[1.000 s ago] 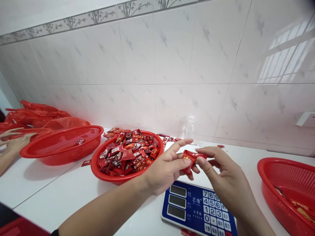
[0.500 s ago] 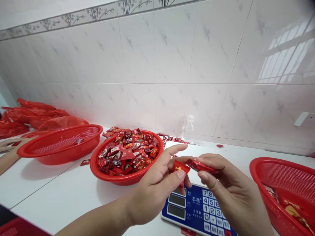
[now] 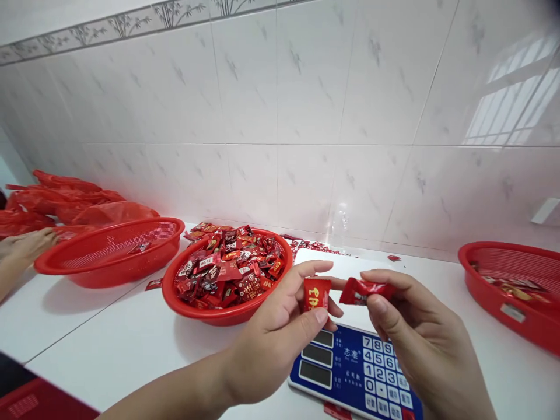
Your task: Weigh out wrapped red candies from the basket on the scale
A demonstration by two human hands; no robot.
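Note:
My left hand [image 3: 280,332] pinches a red wrapped candy [image 3: 315,294] with yellow lettering between thumb and fingers. Close beside it, my right hand [image 3: 420,326] grips another red wrapped candy [image 3: 365,290] by its far end, its near end pointing left. Both hands are held over a blue and white digital scale [image 3: 345,370] with a keypad and three dark displays. Left of my hands stands a red basket [image 3: 205,315] heaped with red and dark wrapped candies [image 3: 236,271].
A red basket [image 3: 109,271] with a small packet inside stands at left, near another person's hand [image 3: 32,245] and red plastic bags [image 3: 79,198]. At right is another red basket [image 3: 485,286] with some packets. Loose wrappers lie along the tiled wall [image 3: 306,175].
The right-hand candy has turned so its side shows, and the left-hand candy now faces me upright. The right basket sits farther back. The other person's hand has moved up towards the bags.

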